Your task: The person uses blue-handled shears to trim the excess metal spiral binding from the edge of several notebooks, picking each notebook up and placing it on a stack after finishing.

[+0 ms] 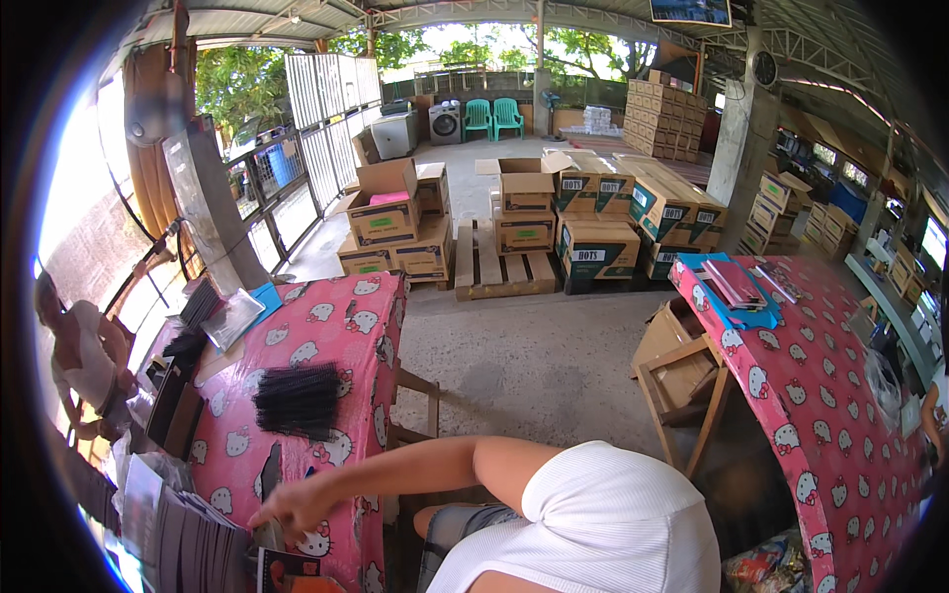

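Note:
My right hand reaches leftward over the pink table covered with a cat-pattern sheet. Its index finger stretches out and the others hang loosely bent, with nothing seen between them. Close by its fingertips stands a row of thick, grey-edged booklets. Just below the hand lies a dark spiral-bound notebook, partly cut off by the lower edge. A small dark flat piece lies beside the wrist. Farther up the table rests a bundle of black binding coils. My left hand is out of view.
Another person is at the left table's far side. A second pink table on the right bears blue and pink folders. Cardboard boxes stand on pallets ahead. Concrete floor lies between the tables.

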Tool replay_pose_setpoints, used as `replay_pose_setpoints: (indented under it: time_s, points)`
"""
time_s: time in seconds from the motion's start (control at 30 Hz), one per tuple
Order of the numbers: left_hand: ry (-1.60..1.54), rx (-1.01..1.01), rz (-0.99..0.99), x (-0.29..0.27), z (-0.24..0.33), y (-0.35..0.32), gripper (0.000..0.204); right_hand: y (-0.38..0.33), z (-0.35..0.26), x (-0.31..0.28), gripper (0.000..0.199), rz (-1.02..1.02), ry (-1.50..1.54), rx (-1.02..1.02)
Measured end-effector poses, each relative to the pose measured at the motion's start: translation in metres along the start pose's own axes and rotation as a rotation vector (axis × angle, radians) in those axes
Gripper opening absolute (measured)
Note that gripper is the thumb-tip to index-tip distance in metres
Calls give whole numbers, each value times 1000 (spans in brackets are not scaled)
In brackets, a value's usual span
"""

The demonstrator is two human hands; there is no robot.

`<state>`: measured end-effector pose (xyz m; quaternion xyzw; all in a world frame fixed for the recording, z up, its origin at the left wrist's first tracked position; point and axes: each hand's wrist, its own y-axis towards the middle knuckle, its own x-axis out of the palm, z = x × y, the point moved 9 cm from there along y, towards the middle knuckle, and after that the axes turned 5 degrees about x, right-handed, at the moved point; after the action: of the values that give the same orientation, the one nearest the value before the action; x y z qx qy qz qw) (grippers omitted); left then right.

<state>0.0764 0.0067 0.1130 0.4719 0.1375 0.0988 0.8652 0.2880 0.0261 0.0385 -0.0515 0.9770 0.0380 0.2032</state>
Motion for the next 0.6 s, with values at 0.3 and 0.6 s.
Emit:
replay_pose_setpoints:
  time_s: [0.3,0.6]
  points:
    - [499,563,-160,62,19,-5,46,8,-26,-54,25,504,19,-173]
    - [127,197,-466,83,-26,-7,22,23,-15,-37,16,398,96,-189]
